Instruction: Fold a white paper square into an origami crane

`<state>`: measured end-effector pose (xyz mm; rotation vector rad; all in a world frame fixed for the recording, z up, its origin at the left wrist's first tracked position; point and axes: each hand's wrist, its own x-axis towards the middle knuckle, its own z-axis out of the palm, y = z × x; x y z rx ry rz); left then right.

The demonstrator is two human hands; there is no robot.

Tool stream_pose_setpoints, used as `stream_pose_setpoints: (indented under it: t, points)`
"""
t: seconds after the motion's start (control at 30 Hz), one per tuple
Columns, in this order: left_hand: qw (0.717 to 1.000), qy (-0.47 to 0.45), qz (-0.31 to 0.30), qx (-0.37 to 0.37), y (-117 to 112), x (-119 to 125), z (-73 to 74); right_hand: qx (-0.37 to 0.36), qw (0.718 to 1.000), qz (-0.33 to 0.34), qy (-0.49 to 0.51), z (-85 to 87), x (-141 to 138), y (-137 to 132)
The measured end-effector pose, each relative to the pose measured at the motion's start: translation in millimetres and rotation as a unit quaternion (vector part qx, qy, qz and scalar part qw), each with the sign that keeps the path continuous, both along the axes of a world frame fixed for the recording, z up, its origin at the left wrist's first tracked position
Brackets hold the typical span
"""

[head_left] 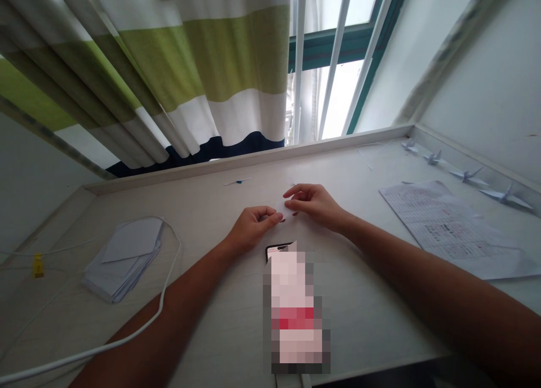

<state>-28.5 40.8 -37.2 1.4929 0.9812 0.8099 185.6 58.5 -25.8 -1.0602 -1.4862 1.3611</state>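
Between my two hands, at the middle of the desk, is a small piece of white paper (pixel 282 209); its exact shape is partly hidden by fingers. My left hand (pixel 253 226) pinches its left side between thumb and fingers. From the right, my right hand (pixel 315 204) grips the other side with thumb and fingertips. Just below the hands lies a phone (pixel 279 248), its screen mostly blurred out. Along the right edge of the desk several folded white paper cranes (pixel 467 175) stand in a row.
A stack of white paper (pixel 127 253) lies at left, beside a looping white cable (pixel 171 275) that passes over my left forearm. A yellow clip-like piece (pixel 38 266) is farther left. Written sheets (pixel 448 224) lie at right. A thin white strip with blue (pixel 239 181) lies behind.
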Motion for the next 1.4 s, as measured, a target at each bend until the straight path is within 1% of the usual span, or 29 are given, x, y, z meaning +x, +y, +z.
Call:
stream_pose_setpoints:
  t: [0.07, 0.13, 0.2, 0.3, 0.43, 0.5, 0.67, 0.87, 1.0, 1.13, 1.27, 1.4]
  points:
    - [0.998, -0.04, -0.005, -0.042, -1, 2, 3.4, -0.038, 0.998, 0.005, 0.05, 1.2, 1, 0]
    - [0.997, -0.055, 0.007, -0.053, -1, 3, 6.9, -0.058, 0.993, 0.017, 0.098, 2.4, 2, -1]
    - [0.997, -0.056, 0.022, -0.048, 1, 2, 10.2, -0.068, 0.988, 0.036, 0.136, 3.7, 4, -2]
    - [0.998, -0.051, 0.031, -0.036, 2, 0, 13.1, -0.063, 0.983, 0.062, 0.161, 5.6, 6, -4]
    - [0.997, -0.053, 0.033, -0.037, 2, 0, 10.9, -0.054, 0.98, 0.078, 0.173, 7.2, 5, -6]
    - [0.997, -0.06, 0.034, -0.041, 2, 2, 8.4, -0.056, 0.981, 0.073, 0.173, 6.9, 4, -6]
    - [0.992, -0.098, 0.046, -0.066, -2, 8, 6.5, -0.043, 0.99, 0.022, 0.129, 1.5, 3, -2]
    - [0.991, -0.111, 0.042, -0.063, -4, 8, 7.5, -0.04, 0.993, 0.021, 0.105, -0.9, 5, -2]
    - [0.994, -0.087, 0.016, -0.062, -3, 4, 4.6, -0.03, 0.993, 0.042, 0.106, 0.3, 4, -3]
    - [0.998, -0.055, 0.005, -0.038, -3, 3, 4.9, -0.026, 0.991, 0.062, 0.114, -0.9, 3, -3]
    - [0.999, -0.038, 0.004, -0.036, -4, 2, 5.7, -0.021, 0.993, 0.054, 0.099, -5.2, 4, -2]
    - [0.999, -0.02, -0.01, -0.026, -4, 2, 3.1, -0.005, 0.997, 0.044, 0.062, -6.2, 4, -2]
